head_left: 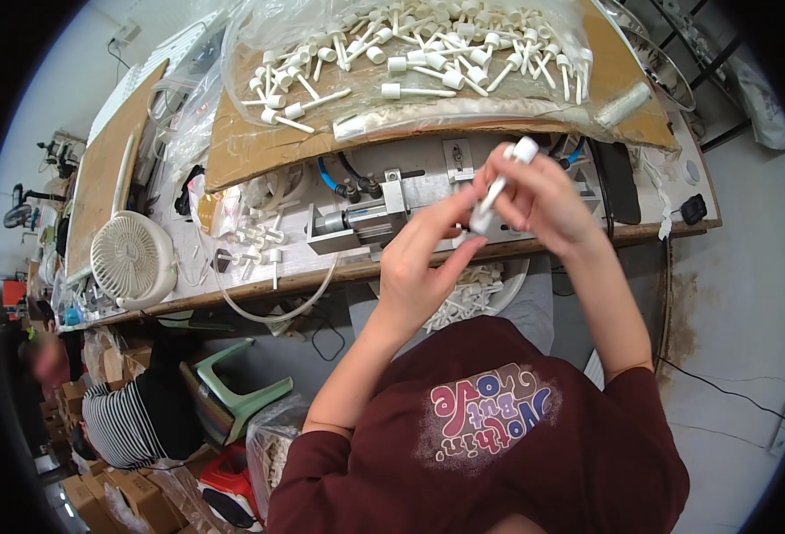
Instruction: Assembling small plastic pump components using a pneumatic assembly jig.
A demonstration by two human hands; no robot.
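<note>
We're seeing the right hand (548,200) grasping a white stemmed piece (493,196), tilted, over the front of the desk (296,233), while the left hand (419,267) is parting its thumb and fingers at the lower end (whether it's actually gripping, we're not able to tell). Beyond, we're spotting similar white pieces (450,78) lying heaped on cardboard (268,147), with a metal fixture (357,222) sitting nearer us.
</note>
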